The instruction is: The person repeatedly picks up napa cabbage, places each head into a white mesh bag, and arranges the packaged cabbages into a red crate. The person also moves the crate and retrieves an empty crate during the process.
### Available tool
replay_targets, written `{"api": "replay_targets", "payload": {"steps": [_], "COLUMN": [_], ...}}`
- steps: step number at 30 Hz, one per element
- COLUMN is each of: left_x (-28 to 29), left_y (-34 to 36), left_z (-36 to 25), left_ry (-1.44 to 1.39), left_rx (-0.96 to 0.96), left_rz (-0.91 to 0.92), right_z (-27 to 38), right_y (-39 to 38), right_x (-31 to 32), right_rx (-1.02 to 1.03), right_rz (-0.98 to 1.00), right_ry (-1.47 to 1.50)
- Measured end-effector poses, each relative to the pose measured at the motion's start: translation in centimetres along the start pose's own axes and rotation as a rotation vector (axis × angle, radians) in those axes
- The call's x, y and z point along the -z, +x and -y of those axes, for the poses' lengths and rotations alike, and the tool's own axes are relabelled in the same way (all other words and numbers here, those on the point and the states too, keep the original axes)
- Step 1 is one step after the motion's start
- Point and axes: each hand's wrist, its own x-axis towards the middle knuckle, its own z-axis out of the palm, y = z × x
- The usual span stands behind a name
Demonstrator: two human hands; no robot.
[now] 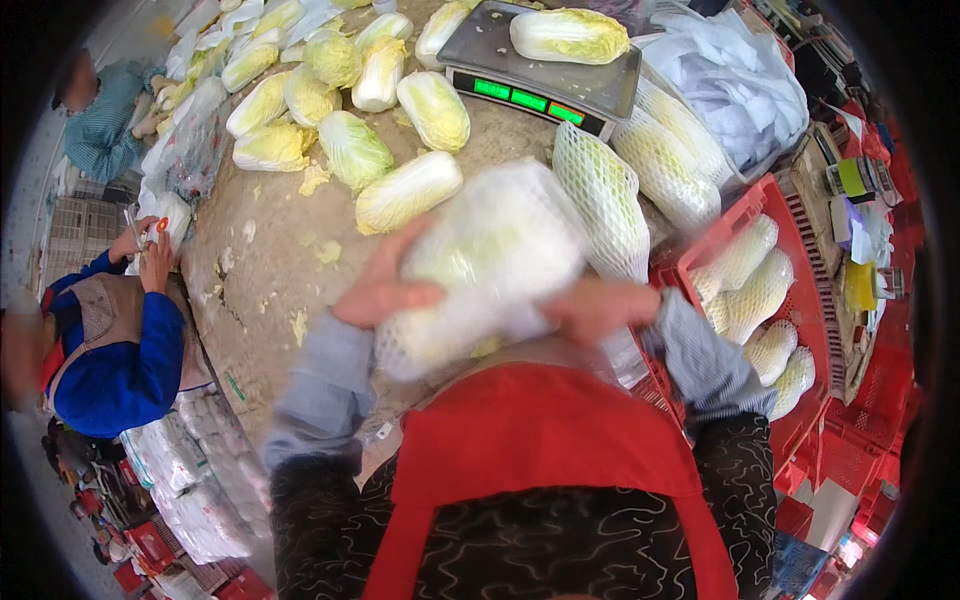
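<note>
A napa cabbage [490, 240] in clear plastic wrapping, with white foam netting showing at its lower left, is held up in front of my red apron, blurred by motion. My left hand [388, 275] is closed around its left side, thumb across the front. At its lower right end, my right hand [603, 308] is closed on the plastic, its fingertips blurred. A netted napa cabbage [603, 200] lies just beyond my right hand. Bare napa cabbages, the closest one [410, 192] just beyond my left hand, lie farther back on the table [265, 290].
A digital scale [480, 45] bears a bare cabbage [570, 37]. White foam nets [725, 85] are heaped to its right. The red crate [690, 262] at right holds several netted cabbages. At left, a co-worker in blue sleeves [125, 370] handles something; another person [110, 125] is farther back.
</note>
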Motion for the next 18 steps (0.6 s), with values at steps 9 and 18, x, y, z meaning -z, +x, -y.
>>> {"api": "replay_targets", "payload": {"steps": [9, 18], "left_x": [-1.4, 3.9], "left_y": [0.3, -8.7], "left_z": [3.7, 12.8], "left_ry": [0.387, -0.143], "left_rx": [0.034, -0.126], "left_rz": [0.393, -0.143], "right_z": [-6.2, -4.7], "right_y": [4.2, -3.4], "right_x": [-2.1, -12.5], "right_rx": [-0.335, -0.423], "right_rz": [-0.728, -0.362], "right_ry": [0.891, 0.198]}}
